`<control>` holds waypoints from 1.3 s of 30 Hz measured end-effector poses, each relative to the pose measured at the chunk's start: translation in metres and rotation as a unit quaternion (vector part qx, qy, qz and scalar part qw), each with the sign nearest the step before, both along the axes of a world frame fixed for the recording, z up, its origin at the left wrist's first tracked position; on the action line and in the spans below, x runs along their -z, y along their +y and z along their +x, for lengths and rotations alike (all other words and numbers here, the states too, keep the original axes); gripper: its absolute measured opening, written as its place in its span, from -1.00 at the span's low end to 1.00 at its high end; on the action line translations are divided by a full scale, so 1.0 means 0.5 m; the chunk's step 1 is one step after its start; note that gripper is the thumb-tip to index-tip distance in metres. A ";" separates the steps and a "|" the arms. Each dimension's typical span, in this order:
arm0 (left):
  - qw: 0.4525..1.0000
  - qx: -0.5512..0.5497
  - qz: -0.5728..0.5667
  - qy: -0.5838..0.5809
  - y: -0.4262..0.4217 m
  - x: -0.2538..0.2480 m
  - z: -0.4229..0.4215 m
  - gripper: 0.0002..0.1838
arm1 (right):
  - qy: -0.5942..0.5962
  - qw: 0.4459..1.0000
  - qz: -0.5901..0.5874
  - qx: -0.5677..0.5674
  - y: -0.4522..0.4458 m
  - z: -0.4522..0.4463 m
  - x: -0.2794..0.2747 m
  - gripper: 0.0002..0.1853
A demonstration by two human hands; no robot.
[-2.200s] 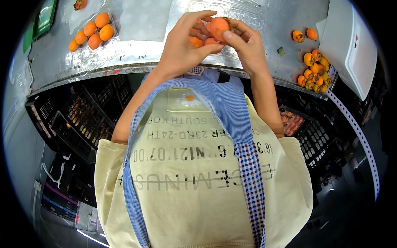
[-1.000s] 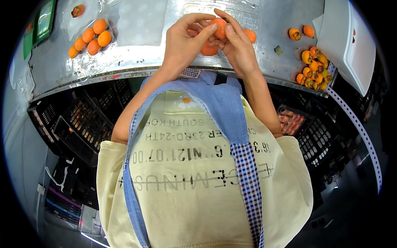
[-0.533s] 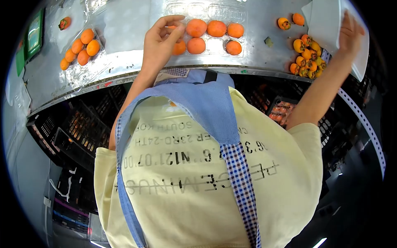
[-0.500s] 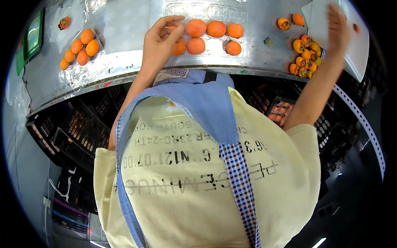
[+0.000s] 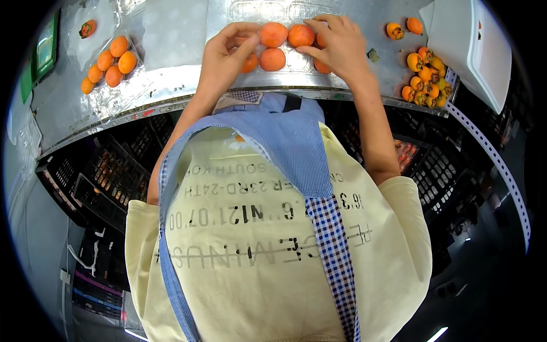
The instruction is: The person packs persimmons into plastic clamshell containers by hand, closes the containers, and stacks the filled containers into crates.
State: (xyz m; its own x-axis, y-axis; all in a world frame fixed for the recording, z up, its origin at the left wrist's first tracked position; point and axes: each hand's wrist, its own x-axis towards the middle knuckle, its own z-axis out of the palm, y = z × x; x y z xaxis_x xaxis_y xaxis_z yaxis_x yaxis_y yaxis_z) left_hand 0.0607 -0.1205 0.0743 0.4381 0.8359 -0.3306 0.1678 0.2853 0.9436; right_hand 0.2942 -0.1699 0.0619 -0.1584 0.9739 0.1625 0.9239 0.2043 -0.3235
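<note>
Several orange persimmons stand in two rows in a clear plastic tray (image 5: 296, 10) on the metal table. My left hand (image 5: 228, 54) is over the tray's left end, thumb and fingers bent and apart beside the upper persimmon (image 5: 273, 35), with no fruit gripped. My right hand (image 5: 340, 48) has its thumb and fingertips around another upper-row persimmon (image 5: 301, 35). Its fingers partly cover the fruit at the tray's right end. In the lower row, one persimmon (image 5: 272, 59) lies between the hands, and part of another (image 5: 249, 63) shows under my left hand.
At left, a clear pack of orange fruit (image 5: 113, 76) and a lone persimmon (image 5: 87, 28) lie near a green object (image 5: 47, 45). At right are a leaf (image 5: 373, 55), a pile of persimmons (image 5: 427, 78) and a white bin (image 5: 476, 51). Black crates (image 5: 436, 174) stand below the table.
My right hand has come back from the white bin to the tray and closed around an upper-row persimmon. My left hand has stayed at the tray's left end.
</note>
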 end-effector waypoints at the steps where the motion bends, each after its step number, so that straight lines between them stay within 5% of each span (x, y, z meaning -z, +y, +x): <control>1: 1.000 0.002 -0.004 0.001 0.000 -0.001 0.000 -0.73 | -0.017 1.000 -0.006 -0.007 0.001 -0.008 0.002 -0.55; 8: 1.000 -0.005 -0.013 -0.007 -0.005 -0.004 -0.011 -0.74 | 0.003 0.999 -0.039 -0.015 0.012 -0.007 0.019 -0.57; 11: 1.000 -0.010 -0.011 -0.001 -0.005 -0.006 -0.013 -0.74 | 0.122 0.987 -0.096 0.040 0.011 0.003 -0.003 -0.58; 14: 1.000 -0.018 -0.018 0.001 -0.006 -0.006 -0.014 -0.74 | 0.450 0.858 -0.187 0.163 -0.012 0.011 -0.017 -0.57; 16: 1.000 -0.020 -0.022 -0.003 -0.006 -0.006 -0.015 -0.74 | 0.485 0.830 -0.163 0.223 -0.019 0.104 -0.004 -0.49; 17: 1.000 -0.020 -0.022 -0.007 -0.006 -0.006 -0.018 -0.74 | 0.473 0.841 -0.113 0.238 -0.016 0.164 -0.024 -0.51; 19: 0.999 -0.019 -0.024 -0.009 -0.009 -0.003 -0.023 -0.74 | 0.586 0.771 0.009 0.248 0.011 0.323 -0.081 -0.53; 22: 0.999 -0.020 -0.026 -0.009 -0.011 0.003 -0.020 -0.73 | 0.586 0.730 0.202 0.287 0.050 0.503 -0.193 -0.48; 25: 0.999 -0.021 -0.026 -0.007 -0.009 0.003 -0.018 -0.75 | 0.679 0.661 0.187 0.258 0.060 0.550 -0.236 -0.43; 27: 0.999 -0.021 -0.024 -0.003 -0.005 0.006 -0.021 -0.77 | 0.537 0.804 0.064 0.247 0.055 0.491 -0.199 -0.46; 29: 0.999 -0.036 -0.018 -0.010 -0.001 0.008 -0.023 -0.77 | 0.484 0.825 -0.033 0.291 0.041 0.329 -0.150 -0.58; 31: 0.998 -0.052 -0.018 -0.015 0.001 0.013 -0.027 -0.76 | 0.313 0.915 -0.160 0.200 0.019 0.196 -0.105 -0.54; 33: 0.997 -0.069 -0.020 -0.018 0.003 0.020 -0.033 -0.76 | 0.241 0.949 -0.196 0.054 0.002 0.120 -0.047 -0.52; 39: 0.996 -0.079 -0.024 -0.016 0.000 0.023 -0.049 -0.74 | -0.008 0.983 -0.150 0.102 -0.086 0.007 -0.027 -0.48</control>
